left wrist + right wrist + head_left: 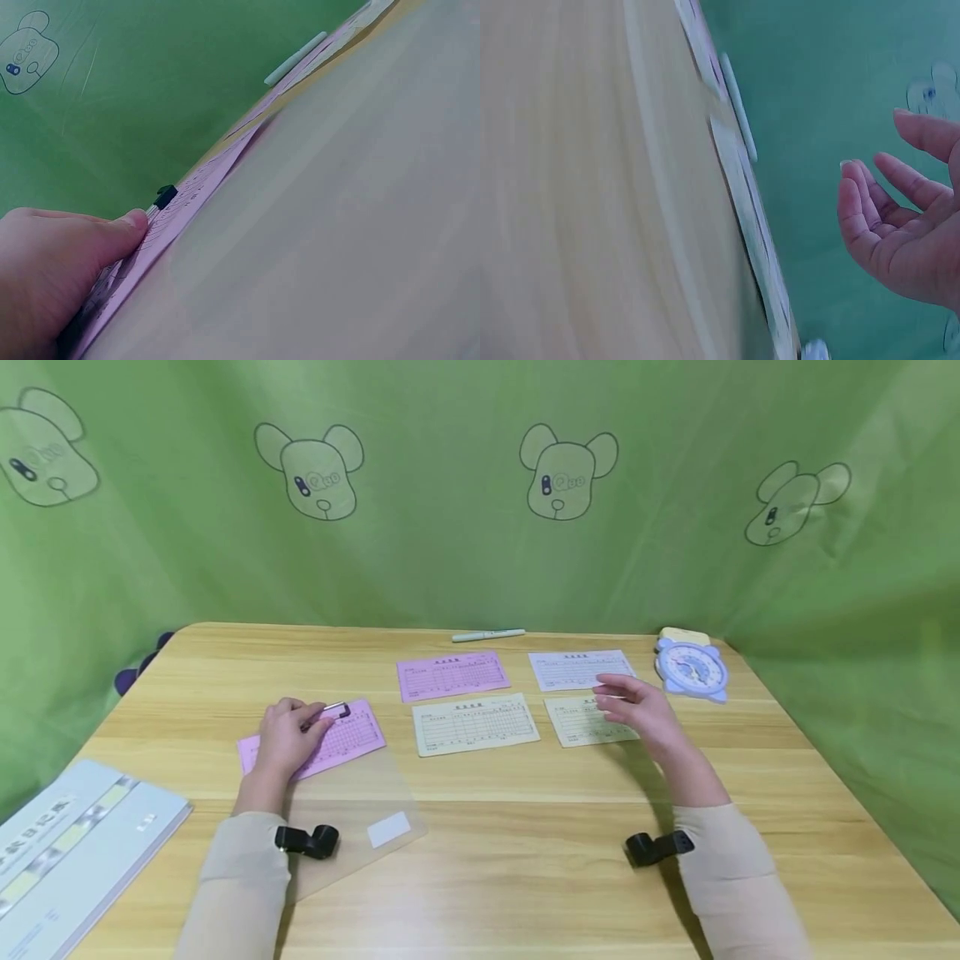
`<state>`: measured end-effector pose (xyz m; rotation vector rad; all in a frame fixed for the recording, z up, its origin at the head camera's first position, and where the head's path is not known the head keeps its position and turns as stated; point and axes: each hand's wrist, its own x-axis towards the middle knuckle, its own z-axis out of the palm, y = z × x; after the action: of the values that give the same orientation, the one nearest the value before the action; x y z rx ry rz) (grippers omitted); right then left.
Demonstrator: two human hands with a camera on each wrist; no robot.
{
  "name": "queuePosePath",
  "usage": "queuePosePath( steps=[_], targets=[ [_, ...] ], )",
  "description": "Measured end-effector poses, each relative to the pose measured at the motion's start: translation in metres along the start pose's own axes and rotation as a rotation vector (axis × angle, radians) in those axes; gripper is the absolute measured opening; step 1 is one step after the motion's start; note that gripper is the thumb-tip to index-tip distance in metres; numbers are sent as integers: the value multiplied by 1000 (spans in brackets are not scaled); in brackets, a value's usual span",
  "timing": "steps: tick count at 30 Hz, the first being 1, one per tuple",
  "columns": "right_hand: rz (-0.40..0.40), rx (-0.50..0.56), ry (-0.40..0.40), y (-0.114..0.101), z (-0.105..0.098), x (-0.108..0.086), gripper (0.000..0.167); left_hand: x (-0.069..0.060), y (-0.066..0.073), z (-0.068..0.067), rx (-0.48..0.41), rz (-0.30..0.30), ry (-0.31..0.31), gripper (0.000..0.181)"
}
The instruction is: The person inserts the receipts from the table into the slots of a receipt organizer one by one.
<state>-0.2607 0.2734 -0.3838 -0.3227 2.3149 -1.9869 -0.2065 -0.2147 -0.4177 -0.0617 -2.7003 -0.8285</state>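
My left hand (285,739) is at the metal clip (337,710) of a translucent clipboard (345,835), its thumb and fingers pinching the clip. A pink printed form (356,737) lies at the clip end of the board, partly covered by this hand. In the left wrist view the thumb rests on the clip, with the form (202,184) beneath; the other fingers are largely hidden. My right hand (651,718) hovers over the right side of the table, fingers loosely bent and holding nothing. Below it lies a pale yellow-green form (573,727), partly hidden.
Another pink form (450,677), a pale green form (476,727) and a pale blue form (577,671) lie mid-table. Behind them is a pen (487,635). A blue dial timer (692,668) sits at back right; a light-blue book (90,852) lies at left. Green curtains surround the table.
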Motion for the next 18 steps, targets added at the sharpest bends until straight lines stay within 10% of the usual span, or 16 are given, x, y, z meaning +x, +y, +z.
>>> queuePosePath(
  steps=[18],
  targets=[
    [221, -414, 116, -13, -57, -17, 62, 0, 2, -2, -6, -10, -19, 35]
  ],
)
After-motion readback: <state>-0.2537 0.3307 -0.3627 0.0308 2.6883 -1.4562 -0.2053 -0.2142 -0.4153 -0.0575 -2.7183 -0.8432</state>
